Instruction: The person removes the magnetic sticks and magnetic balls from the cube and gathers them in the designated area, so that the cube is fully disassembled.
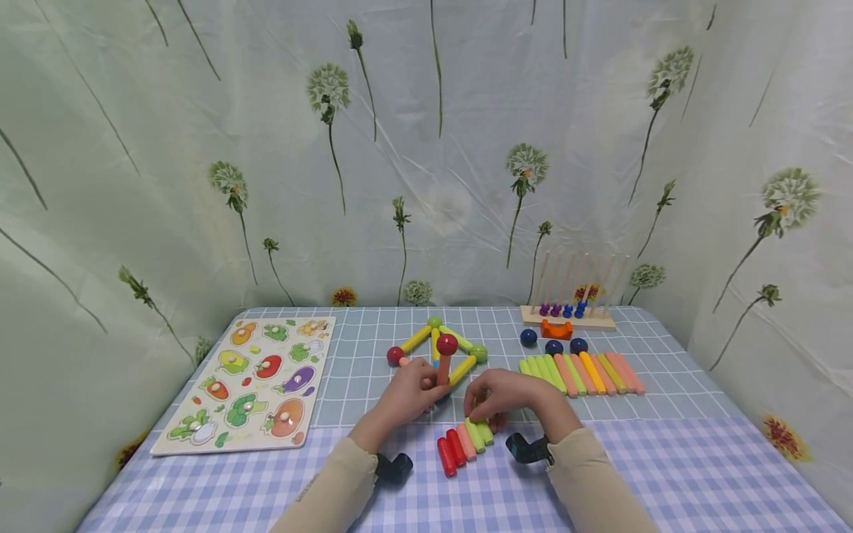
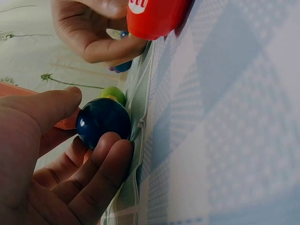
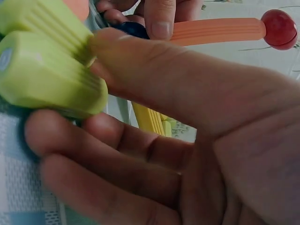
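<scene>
My left hand (image 1: 408,391) grips a dark blue ball (image 2: 103,123) low at the foot of an upright salmon-pink stick (image 3: 215,31). A red ball (image 1: 447,344) caps that stick. Thumb and fingers of my right hand (image 1: 505,392) are round the end of a light green stick (image 3: 51,77), the outermost in a short row. A second light green stick (image 1: 475,437) lies against it, then a pink stick (image 1: 466,442) and red sticks (image 1: 446,457). Behind my left hand lies a frame of yellow sticks (image 1: 417,339) joined by green balls (image 1: 478,353) and another red ball (image 1: 395,356).
A vegetable puzzle board (image 1: 255,385) lies at the left. To the right are a row of coloured sticks (image 1: 581,374), loose dark blue balls (image 1: 529,337) and an orange curved piece (image 1: 556,329). A wooden peg rack (image 1: 569,318) stands at the back right.
</scene>
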`<state>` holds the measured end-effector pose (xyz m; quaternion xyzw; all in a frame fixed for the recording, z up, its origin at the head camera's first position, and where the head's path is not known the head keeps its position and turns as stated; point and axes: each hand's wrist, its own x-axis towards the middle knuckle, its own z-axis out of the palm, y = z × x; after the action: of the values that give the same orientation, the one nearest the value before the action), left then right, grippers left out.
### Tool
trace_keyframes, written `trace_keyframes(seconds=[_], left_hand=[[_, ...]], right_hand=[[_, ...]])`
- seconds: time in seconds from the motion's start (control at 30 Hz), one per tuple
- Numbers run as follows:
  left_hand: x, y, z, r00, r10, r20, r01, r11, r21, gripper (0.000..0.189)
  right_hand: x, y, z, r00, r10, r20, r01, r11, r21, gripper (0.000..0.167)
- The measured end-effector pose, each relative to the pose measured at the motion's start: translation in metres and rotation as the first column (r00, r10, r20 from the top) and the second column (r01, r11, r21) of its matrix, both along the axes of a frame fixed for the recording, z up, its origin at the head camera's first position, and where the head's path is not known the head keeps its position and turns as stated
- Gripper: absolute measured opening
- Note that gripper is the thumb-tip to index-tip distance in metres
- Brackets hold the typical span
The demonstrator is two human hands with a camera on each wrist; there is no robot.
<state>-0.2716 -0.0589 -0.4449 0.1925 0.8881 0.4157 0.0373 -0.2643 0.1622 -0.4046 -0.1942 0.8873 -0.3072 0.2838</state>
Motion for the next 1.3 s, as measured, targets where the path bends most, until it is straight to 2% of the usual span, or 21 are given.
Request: trace_keyframes(seconds=[0.13,0.33,0.57,0.7,0.8,0.9,1.0,1.07,1.13,1.2,1.23,1.3], left_hand=[[0.000,0.000,0.000,1.000,-0.007,-0.017,0.007,1.000,-0.003,0.019],[-0.001,0.000,0.000,0.999,-0.029,-0.026,0.029,0.999,-0.020,0.018],[-0.001,-0.007,0.006,0.995,-0.096,0.014,0.097,0.995,-0.013,0.018],[-0.003,-0.014,0.009,0.993,-0.117,0.014,0.118,0.992,-0.042,0.020],[-0.005,-0.018,0.013,0.994,-0.107,0.000,0.107,0.993,-0.044,0.023],[-0.006,-0.021,0.016,0.999,-0.041,-0.021,0.041,0.999,-0.017,0.026],[-0.007,-0.023,0.016,0.994,0.099,-0.055,-0.099,0.995,-0.001,0.022],[-0.007,-0.023,0.016,0.975,0.191,-0.115,-0.193,0.981,-0.009,0.021],[-0.008,-0.022,0.015,0.948,0.264,-0.177,-0.272,0.962,-0.022,0.021],[-0.009,-0.022,0.014,0.924,0.299,-0.240,-0.317,0.948,-0.041,0.021],[-0.009,-0.022,0.013,0.917,0.306,-0.257,-0.329,0.943,-0.050,0.022],[-0.011,-0.023,0.010,0.914,0.303,-0.270,-0.334,0.940,-0.075,0.025]], right_hand=[[-0.004,0.000,-0.002,0.996,-0.043,-0.080,0.042,0.999,-0.012,0.006],[-0.008,-0.002,-0.005,0.964,-0.140,-0.225,0.118,0.987,-0.106,0.013],[-0.008,-0.008,-0.011,0.968,-0.149,-0.204,0.118,0.980,-0.160,0.036],[-0.008,-0.010,-0.014,0.968,-0.148,-0.201,0.117,0.980,-0.160,0.041],[-0.008,-0.012,-0.015,0.970,-0.145,-0.195,0.116,0.981,-0.155,0.040],[-0.009,-0.012,-0.015,0.972,-0.142,-0.190,0.115,0.983,-0.145,0.039],[-0.010,-0.013,-0.016,0.971,-0.141,-0.191,0.117,0.984,-0.134,0.038],[-0.010,-0.013,-0.017,0.971,-0.141,-0.192,0.119,0.985,-0.122,0.037],[-0.010,-0.013,-0.018,0.971,-0.143,-0.192,0.121,0.986,-0.118,0.037],[-0.011,-0.013,-0.018,0.971,-0.141,-0.191,0.120,0.986,-0.117,0.037],[-0.011,-0.013,-0.018,0.972,-0.139,-0.190,0.117,0.986,-0.119,0.037],[-0.011,-0.012,-0.019,0.973,-0.138,-0.185,0.116,0.985,-0.126,0.037]])
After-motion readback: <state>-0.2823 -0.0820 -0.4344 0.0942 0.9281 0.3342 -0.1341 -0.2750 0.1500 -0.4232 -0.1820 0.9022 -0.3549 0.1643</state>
